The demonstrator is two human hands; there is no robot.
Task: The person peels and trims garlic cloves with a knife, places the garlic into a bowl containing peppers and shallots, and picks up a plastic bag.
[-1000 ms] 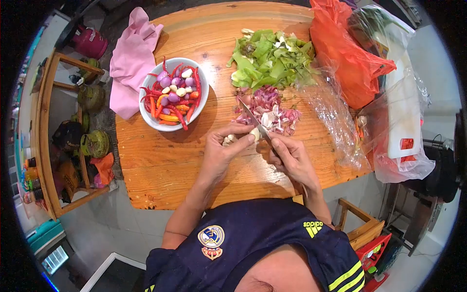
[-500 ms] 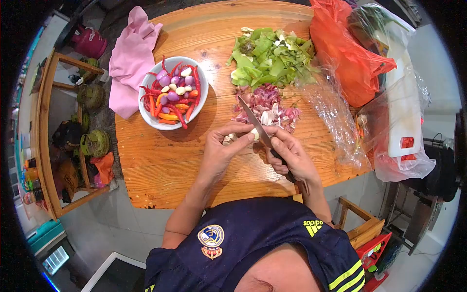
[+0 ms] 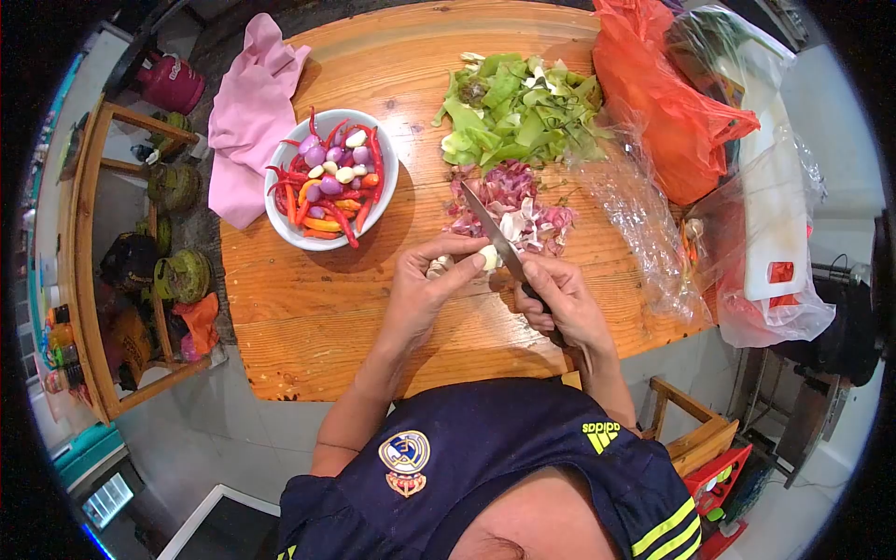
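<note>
My left hand [image 3: 431, 275] pinches a pale garlic clove [image 3: 489, 257] between thumb and fingertips. More whitish cloves [image 3: 439, 267] show beside its palm, partly covered by the fingers. My right hand [image 3: 555, 294] is wrapped round the dark handle of a knife [image 3: 493, 227], whose blade points away from me and passes close to the clove's right side. Just beyond the blade lies a heap of purple shallot and garlic skins [image 3: 513, 201]. To the left stands a white bowl [image 3: 392, 187] with red and orange chillies [image 3: 322, 224], shallots [image 3: 331, 185] and peeled garlic cloves.
Green peelings [image 3: 523, 107] are piled at the back of the wooden table [image 3: 308, 317]. A pink cloth [image 3: 252, 121] lies by the bowl. On the right are a red plastic bag [image 3: 653, 103], clear plastic wrap [image 3: 644, 233] and a white board [image 3: 777, 205] in plastic.
The knife blade and right fingers have shifted slightly to the right, so more of the garlic clove shows. My left hand stays nearly in place.
</note>
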